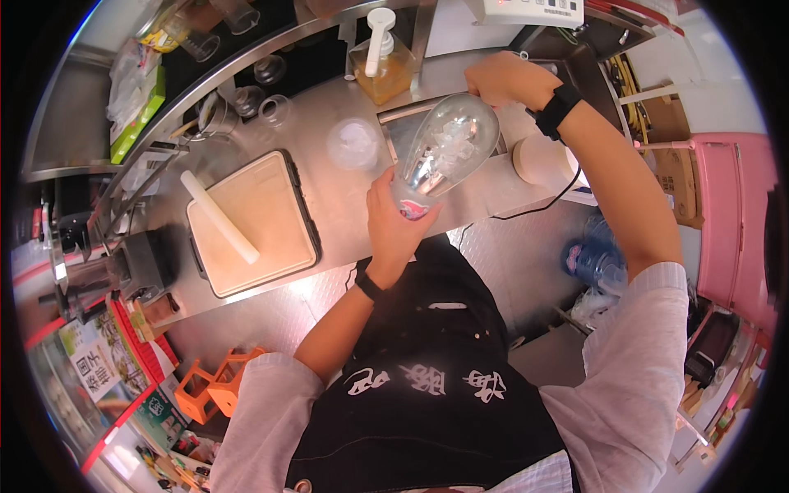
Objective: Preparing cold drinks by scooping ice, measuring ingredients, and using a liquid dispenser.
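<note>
My left hand is wrapped around a clear plastic cup with a pink printed mark. Over its mouth tilts a shiny, rounded scoop holding what look like ice pieces, its narrow end at the cup. My right hand is curled at the scoop's far end, seemingly on its handle, which the fingers hide. Below the scoop lies a rectangular metal well set into the steel counter. A whitish round cup or tub stands left of the well, and a cream-coloured cylindrical container to its right.
A beige cutting board with a white rod across it lies at left. Behind stands a pump bottle of amber liquid. A cable crosses the counter's front edge. Orange stools and a blue water jug are lower down.
</note>
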### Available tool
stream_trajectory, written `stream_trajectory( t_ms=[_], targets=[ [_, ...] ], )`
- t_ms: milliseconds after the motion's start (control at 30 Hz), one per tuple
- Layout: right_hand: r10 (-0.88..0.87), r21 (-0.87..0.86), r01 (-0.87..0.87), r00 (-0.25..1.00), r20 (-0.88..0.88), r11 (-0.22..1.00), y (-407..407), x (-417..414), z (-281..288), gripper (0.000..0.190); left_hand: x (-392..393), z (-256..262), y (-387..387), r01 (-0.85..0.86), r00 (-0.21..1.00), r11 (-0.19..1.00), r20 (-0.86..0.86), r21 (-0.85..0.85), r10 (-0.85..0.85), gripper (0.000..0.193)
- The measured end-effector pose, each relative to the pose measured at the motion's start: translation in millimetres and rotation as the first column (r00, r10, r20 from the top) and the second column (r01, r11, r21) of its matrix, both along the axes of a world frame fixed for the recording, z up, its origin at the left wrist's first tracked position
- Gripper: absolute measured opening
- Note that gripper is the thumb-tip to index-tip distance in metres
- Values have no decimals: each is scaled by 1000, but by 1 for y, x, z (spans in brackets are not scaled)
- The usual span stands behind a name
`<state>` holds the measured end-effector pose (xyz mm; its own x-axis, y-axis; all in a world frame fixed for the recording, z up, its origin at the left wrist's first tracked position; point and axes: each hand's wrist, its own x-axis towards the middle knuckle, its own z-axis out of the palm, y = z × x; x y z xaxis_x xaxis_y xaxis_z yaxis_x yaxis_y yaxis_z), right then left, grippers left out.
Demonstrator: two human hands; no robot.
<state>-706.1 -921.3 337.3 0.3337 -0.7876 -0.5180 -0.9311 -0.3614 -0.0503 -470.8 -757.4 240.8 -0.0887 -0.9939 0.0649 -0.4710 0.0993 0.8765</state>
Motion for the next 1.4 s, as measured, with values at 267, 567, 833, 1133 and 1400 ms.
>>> stream_trajectory(
  t_ms=[267,567,833,1133,1400],
  targets=[
    [218,-602,-375,922,-319,706,13,-5,40,7,-40,-17,-26,19,996,996,-90,-83,-27,76],
    [-121,-257,1,883,-453,966,34,14,-50,15,15,-29,-6,-4,1000,1000,-31,-1,4,79],
    [-440,-30,440,890,-119,898,52,15,-245,29,83,-23,17,135,989,986,45,95,-140,81],
    [-305,-126,320,944,127,939,19,22,-314,22,107,-24,38,-87,996,967,44,238,79,77],
    [-264,-42,278,943,200,960,27,20,-237,23,95,-19,35,-51,999,960,29,274,45,78]
  ],
)
